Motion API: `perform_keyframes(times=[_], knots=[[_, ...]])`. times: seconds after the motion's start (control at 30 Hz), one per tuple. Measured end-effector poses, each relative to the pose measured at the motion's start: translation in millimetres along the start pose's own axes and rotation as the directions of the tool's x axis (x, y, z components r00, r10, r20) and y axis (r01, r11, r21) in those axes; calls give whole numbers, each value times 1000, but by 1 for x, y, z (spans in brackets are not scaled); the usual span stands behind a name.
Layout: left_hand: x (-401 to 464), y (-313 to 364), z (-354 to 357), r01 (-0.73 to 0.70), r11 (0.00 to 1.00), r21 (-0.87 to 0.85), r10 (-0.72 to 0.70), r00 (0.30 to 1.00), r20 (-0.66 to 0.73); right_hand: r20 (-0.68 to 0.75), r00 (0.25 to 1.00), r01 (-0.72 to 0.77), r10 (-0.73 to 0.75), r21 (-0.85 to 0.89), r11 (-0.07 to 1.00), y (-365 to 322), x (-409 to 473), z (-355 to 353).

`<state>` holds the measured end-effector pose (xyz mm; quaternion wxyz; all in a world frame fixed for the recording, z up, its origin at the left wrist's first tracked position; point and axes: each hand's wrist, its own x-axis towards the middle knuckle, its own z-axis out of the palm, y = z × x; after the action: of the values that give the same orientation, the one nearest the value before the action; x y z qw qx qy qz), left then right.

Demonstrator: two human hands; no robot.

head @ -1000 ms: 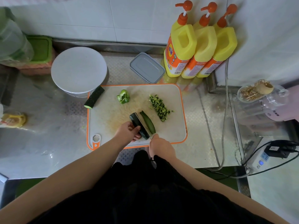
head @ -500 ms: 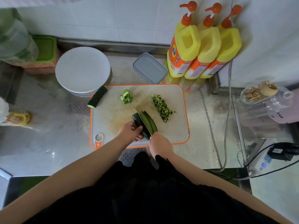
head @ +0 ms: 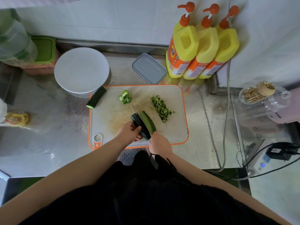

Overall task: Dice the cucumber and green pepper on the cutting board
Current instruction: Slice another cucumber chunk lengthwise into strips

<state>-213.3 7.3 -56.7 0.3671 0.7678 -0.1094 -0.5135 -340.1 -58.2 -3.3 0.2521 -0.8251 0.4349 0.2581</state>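
Note:
A white cutting board [head: 113, 117] with an orange rim lies on the steel counter. Near its front edge my left hand [head: 129, 132] grips a dark cucumber piece [head: 139, 127]. My right hand [head: 159, 144] holds a knife [head: 139, 116] whose blade stands lengthwise in that cucumber. A cut strip [head: 149, 121] leans on the blade's right side. A pile of diced cucumber [head: 160, 108] sits further right. A green pepper piece [head: 125, 96] lies at the back of the board. Another cucumber chunk [head: 96, 99] rests across the board's back left corner.
A white round lid or bowl [head: 81, 69] stands behind the board on the left, a grey lidded box [head: 149, 68] behind it, three yellow pump bottles [head: 201, 46] at the back right. A blender jar [head: 263, 101], cables and a power strip [head: 266, 157] are on the right.
The knife has come onto the cucumber and slid lengthwise along it; the separate strip now lies against the blade. My left hand keeps its hold. The camera shifted slightly.

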Motion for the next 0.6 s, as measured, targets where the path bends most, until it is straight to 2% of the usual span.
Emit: perform_keyframes(times=[0.17,0.6], knots=[[-1,1,0,-1,1000,1,1,1000,-5,-26,998,-53,54,47,998,9,-6,5],[-3,3,0,-37,999,22,36,999,23,-102,994,27,-27,4,1000,8,-13,-6]])
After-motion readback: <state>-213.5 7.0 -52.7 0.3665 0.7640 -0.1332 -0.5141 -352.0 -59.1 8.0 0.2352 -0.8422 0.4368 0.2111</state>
